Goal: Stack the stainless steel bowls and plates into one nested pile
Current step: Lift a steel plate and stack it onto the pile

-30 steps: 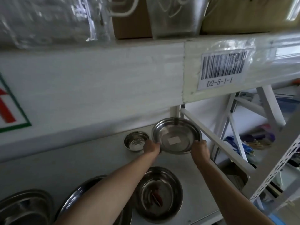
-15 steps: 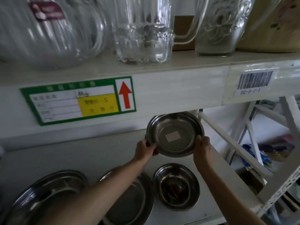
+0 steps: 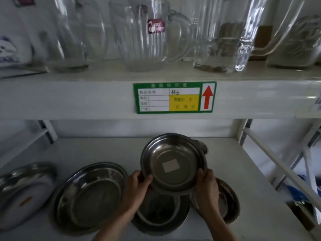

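Note:
I hold a round steel plate with a pale sticker in its middle, tilted toward me above the shelf. My left hand grips its left rim and my right hand grips its right rim. Under it lies another steel dish, partly hidden by my hands. A steel bowl sits to the right behind my right wrist. A large steel plate lies to the left, and another plate at the far left. A small bowl's rim peeks out behind the held plate.
The dishes rest on a white shelf board. The shelf above carries glass jugs and a green label. White diagonal braces run down the right side.
Both hands have brought the stickered plate toward me and leftward, over the dishes at the front. My view has swung left and up, showing more plates on the left.

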`<state>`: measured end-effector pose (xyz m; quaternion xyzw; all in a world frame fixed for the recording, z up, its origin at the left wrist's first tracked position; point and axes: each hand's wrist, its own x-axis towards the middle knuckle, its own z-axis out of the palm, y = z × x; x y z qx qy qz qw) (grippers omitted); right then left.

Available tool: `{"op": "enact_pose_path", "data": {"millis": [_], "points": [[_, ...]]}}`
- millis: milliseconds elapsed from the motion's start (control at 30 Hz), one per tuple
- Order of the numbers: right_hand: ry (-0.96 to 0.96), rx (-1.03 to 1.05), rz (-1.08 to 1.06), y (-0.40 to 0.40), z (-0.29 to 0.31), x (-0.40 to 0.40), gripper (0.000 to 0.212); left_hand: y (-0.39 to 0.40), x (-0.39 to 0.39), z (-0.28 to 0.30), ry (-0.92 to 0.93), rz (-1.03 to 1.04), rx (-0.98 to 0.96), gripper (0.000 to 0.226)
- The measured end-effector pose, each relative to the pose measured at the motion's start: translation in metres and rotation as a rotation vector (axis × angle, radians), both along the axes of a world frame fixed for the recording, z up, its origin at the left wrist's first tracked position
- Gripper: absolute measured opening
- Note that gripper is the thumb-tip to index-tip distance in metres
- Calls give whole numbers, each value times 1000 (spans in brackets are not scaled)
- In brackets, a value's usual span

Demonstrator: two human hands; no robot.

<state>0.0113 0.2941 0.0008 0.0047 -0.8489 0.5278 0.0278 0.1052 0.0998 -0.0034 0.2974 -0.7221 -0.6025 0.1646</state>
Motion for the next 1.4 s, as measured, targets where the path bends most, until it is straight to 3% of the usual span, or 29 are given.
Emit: {"op": "enact_pose_path", "data": {"millis": [200, 333, 500, 767, 1133, 1400], "points": [[1, 86, 50, -15, -17, 23, 14, 1, 43, -23, 30, 50, 120, 53], [-3, 168, 58, -20, -27, 32, 14, 7, 59, -30, 69, 136, 123, 33], [12, 256, 81, -18, -31, 41, 22, 18, 71, -42, 111, 201, 135, 31], [77, 494, 113, -8, -36, 46, 37, 32, 81, -45, 60, 187, -21, 59], [67, 583, 138, -4, -47, 46, 44, 41, 87, -31, -55, 184, -286, 61], [97, 670, 150, -1, -52, 44, 43, 43, 88, -32, -64, 194, -362, 70]]}}
